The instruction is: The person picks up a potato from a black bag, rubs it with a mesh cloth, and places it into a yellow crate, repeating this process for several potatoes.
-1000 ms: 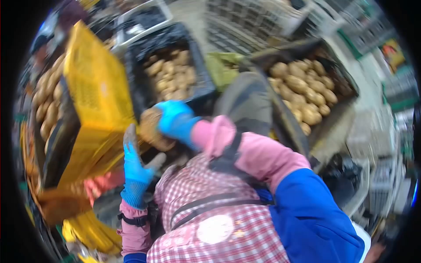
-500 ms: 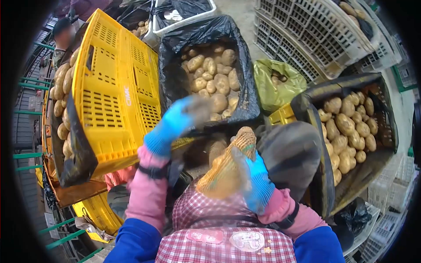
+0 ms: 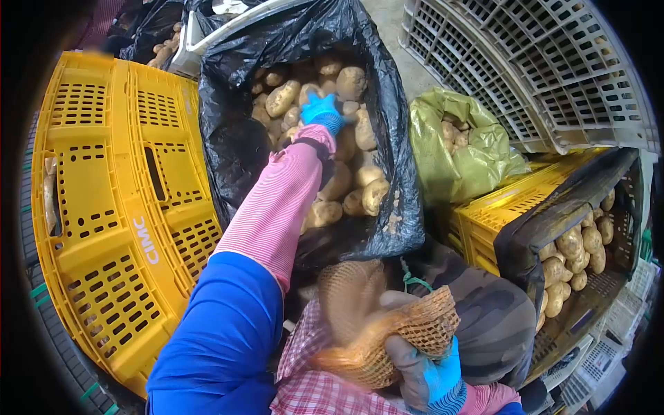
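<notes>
The blue-gloved left hand point(image 3: 322, 115) has moved over tan oval potatoes point(image 3: 282, 99), its hold unclear, while the grey-and-blue-gloved right hand's point(image 3: 423, 373) fingers pinch an orange mesh bag point(image 3: 422, 321) that slackening could drop

Soft light glints on a black plastic liner point(image 3: 395, 159). Blur smears part of the near mesh bag point(image 3: 382, 339); fisheye distortion bows the yellow crate point(image 3: 124, 207) at left, and black rings the edges.

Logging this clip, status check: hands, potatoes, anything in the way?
Left hand down among potatoes, grip hidden. Right hand clutching orange mesh bag. Potatoes loose inside black plastic liner. No obstruction seen.
</notes>
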`<state>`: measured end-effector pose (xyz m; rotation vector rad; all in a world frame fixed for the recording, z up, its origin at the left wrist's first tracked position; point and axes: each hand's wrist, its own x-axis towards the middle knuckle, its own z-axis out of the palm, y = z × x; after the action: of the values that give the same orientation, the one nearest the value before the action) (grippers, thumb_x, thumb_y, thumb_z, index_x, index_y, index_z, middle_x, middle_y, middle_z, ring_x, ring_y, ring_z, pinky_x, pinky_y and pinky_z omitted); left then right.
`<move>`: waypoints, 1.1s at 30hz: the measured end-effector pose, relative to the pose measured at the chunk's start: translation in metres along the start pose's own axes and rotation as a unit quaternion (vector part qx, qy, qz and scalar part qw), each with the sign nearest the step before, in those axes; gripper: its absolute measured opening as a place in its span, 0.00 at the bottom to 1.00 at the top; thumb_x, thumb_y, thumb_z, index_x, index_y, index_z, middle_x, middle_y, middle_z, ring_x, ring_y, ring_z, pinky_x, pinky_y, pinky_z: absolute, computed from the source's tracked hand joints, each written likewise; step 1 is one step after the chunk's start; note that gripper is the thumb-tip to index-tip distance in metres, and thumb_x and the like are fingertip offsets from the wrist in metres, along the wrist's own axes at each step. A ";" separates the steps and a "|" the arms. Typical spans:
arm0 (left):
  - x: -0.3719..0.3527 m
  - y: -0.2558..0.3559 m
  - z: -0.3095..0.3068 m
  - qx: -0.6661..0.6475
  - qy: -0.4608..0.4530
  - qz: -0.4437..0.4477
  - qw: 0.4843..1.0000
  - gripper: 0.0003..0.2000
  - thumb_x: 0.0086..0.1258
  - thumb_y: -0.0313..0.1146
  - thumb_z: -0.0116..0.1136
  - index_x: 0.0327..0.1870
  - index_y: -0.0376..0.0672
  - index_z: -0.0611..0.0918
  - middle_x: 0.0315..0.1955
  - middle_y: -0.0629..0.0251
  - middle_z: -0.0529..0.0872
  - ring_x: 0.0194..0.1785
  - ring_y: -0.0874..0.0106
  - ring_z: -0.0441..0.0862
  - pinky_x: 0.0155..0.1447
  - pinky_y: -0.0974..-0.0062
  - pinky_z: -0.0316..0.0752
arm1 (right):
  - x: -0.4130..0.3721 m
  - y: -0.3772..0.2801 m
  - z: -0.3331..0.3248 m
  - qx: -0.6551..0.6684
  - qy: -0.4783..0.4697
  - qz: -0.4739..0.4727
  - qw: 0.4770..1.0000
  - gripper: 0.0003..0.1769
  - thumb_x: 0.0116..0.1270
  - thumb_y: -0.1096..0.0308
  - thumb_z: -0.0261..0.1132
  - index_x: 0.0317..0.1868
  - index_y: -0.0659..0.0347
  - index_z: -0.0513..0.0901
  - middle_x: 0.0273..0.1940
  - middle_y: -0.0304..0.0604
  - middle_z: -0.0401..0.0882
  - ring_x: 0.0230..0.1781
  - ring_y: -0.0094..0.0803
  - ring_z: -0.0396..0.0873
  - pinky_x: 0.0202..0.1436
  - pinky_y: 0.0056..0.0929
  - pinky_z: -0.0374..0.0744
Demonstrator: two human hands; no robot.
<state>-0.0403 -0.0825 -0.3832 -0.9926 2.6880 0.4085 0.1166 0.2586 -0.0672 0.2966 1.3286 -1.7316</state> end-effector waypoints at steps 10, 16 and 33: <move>0.013 0.032 0.020 -0.035 0.052 -0.094 0.994 0.16 0.67 0.43 0.65 0.55 0.68 0.89 0.84 0.63 0.45 0.82 0.46 0.51 0.76 0.43 0.60 | -0.007 0.029 0.008 0.007 -0.025 -0.009 1.000 0.28 0.71 0.80 0.66 0.70 0.68 0.71 0.64 0.45 0.79 0.62 0.29 0.77 0.68 0.30 0.74; 0.028 0.021 0.026 0.043 0.044 -0.033 0.998 0.17 0.65 0.44 0.66 0.56 0.68 0.88 0.83 0.59 0.48 0.82 0.45 0.51 0.73 0.40 0.62 | 0.006 0.028 0.015 0.009 -0.032 0.017 0.999 0.28 0.69 0.78 0.68 0.68 0.67 0.72 0.62 0.44 0.80 0.60 0.29 0.78 0.66 0.31 0.76; -0.037 -0.028 -0.014 -0.881 -0.103 -0.060 0.459 0.13 0.72 0.39 0.61 0.53 0.45 0.81 0.55 0.56 0.85 0.61 0.58 0.81 0.59 0.52 0.78 | -0.011 0.029 0.004 0.029 0.022 0.003 0.999 0.24 0.68 0.66 0.73 0.58 0.68 0.76 0.48 0.44 0.83 0.50 0.26 0.79 0.55 0.29 0.79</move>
<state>0.0041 -0.0859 -0.3628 -1.0563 0.9210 3.1226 0.1462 0.2600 -0.0767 0.3735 1.3102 -1.7693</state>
